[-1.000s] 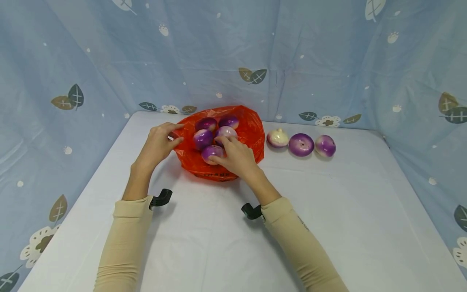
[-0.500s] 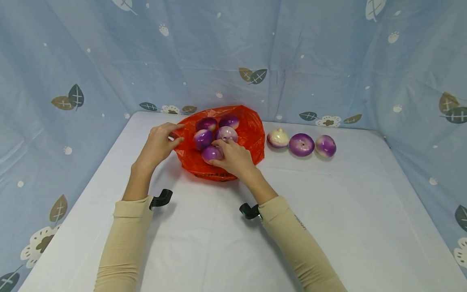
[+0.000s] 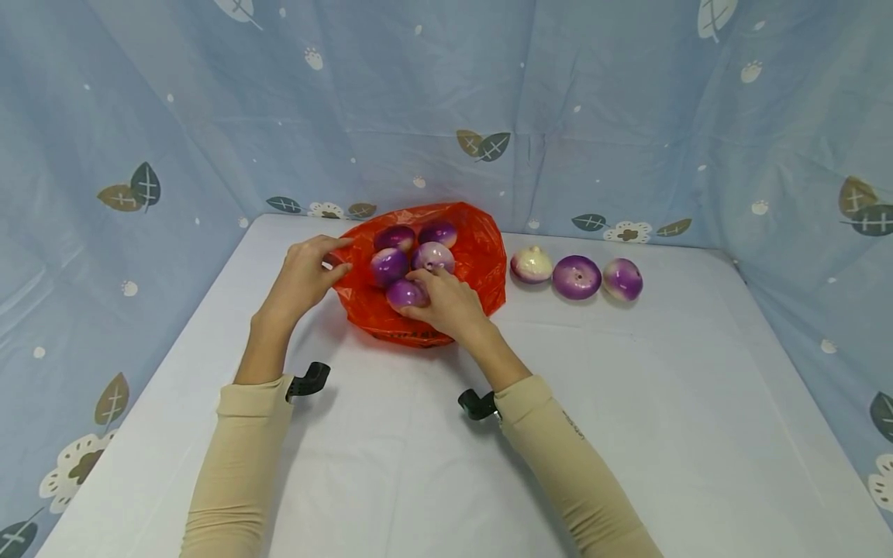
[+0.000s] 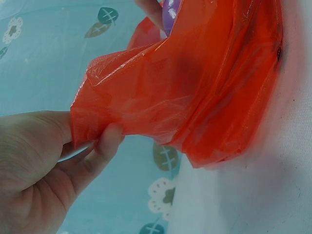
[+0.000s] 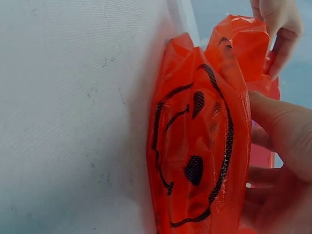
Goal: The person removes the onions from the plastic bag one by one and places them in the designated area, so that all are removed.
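While the left rim of the red bag [image 3: 483,267] is pinched between thumb and fingers of the left hand [image 3: 301,271], the front onion [image 3: 405,293] is grasped inside that bag by the right hand [image 3: 453,304], with the thumb set on its near side and the fingers on its far side. Behind it, four more are held in the bag: a dark onion [image 3: 394,237] at the back left, a back-right onion [image 3: 438,232], a left onion [image 3: 387,266] and a pale onion [image 3: 433,253]. The pale onion is partly covered by the right fingers; whether it is touched cannot be told. The bag is spread on the white table [image 3: 391,442], its mouth turned up. To the right of it, a close row is formed on the table by a cream onion [image 3: 532,266] with its knob up, a middle onion [image 3: 577,277] seen end-on, and a two-toned end onion [image 3: 622,280]. In the right wrist view, a black face [image 5: 194,169] is seen printed on the bag's near side. Both arms are covered by beige sleeves [image 3: 233,473]. The table is enclosed at back and sides by a blue cloth [image 3: 391,85], patterned with leaves, flowers and paw prints.
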Demonstrator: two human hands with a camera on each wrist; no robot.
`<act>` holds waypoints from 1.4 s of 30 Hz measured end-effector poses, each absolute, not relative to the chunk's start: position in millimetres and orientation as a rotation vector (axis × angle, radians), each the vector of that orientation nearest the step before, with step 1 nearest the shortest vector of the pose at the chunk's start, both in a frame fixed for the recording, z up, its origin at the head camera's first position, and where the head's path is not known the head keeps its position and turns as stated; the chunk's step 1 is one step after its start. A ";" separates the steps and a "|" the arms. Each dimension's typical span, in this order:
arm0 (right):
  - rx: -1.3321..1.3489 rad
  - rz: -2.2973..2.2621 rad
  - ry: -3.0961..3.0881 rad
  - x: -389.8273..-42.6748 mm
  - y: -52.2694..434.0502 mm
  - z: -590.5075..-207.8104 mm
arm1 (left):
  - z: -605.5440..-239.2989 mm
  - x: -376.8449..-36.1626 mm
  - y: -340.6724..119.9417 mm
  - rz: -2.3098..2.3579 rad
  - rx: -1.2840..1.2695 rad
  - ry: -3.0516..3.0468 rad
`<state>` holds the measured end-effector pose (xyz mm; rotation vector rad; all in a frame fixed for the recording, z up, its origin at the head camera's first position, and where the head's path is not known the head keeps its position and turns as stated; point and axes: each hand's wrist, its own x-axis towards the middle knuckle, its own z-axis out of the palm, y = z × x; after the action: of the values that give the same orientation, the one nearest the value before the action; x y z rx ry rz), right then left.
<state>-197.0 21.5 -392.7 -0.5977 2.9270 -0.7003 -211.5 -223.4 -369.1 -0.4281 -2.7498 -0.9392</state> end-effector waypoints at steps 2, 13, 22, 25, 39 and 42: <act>-0.606 -0.731 2.912 -196.6 22.0 -392.7 | -369.1 -211.5 -223.3 -0.940 -0.430 -2.749; -0.632 -0.787 2.917 -195.4 24.6 -396.0 | -369.3 -210.6 -223.3 -0.931 -0.438 -2.743; -0.633 -0.792 2.924 -191.6 28.8 -394.1 | -369.7 -210.8 -223.4 -0.938 -0.432 -2.744; -0.623 -0.812 2.918 -189.9 31.5 -393.1 | -369.3 -210.6 -222.9 -0.941 -0.426 -2.749; -0.618 -0.864 2.953 -184.8 47.9 -391.2 | -369.1 -209.5 -223.3 -0.945 -0.410 -2.762; -0.610 -0.861 2.961 -183.7 51.7 -389.5 | -369.2 -209.2 -223.4 -0.945 -0.406 -2.762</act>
<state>-183.7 51.7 -389.5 -0.6103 2.9608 -0.8607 -209.2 -223.4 -369.2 -0.4059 -2.7620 -0.9453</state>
